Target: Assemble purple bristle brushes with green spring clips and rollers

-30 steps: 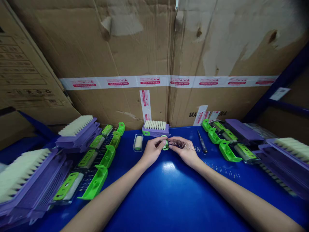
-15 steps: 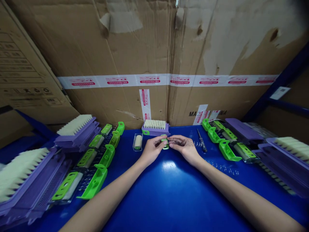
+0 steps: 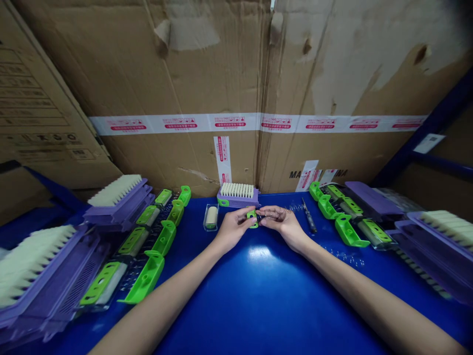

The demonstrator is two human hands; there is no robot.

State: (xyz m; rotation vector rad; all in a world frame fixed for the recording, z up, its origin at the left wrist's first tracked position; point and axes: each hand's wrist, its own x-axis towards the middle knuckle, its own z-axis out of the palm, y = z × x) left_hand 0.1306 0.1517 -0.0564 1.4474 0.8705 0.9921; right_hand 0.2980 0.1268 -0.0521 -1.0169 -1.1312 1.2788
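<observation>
Above the blue table my left hand (image 3: 235,228) pinches a small green plastic part (image 3: 253,218) with holes in it. My right hand (image 3: 283,224) is closed on a thin wire coil spring (image 3: 294,207), whose loose end sticks out behind the fingers to the right. The spring's near end meets the green part between my fingertips; whether it is hooked in I cannot tell. Just beyond my hands stands a purple brush (image 3: 238,194) with cream bristles. A clear case (image 3: 211,218) with a cream roller lies left of my left hand.
A screwdriver (image 3: 309,218) and a loose spring (image 3: 343,255) lie to the right. Green caps (image 3: 165,237), springs and purple brushes (image 3: 40,266) line the left side. More green caps (image 3: 351,230) and purple parts (image 3: 373,199) sit at the right. Cardboard (image 3: 192,79) stands behind.
The spring's free end has swung upward and away, from pointing right toward the screwdriver to higher behind my right hand. The green part has turned its flat face more toward me.
</observation>
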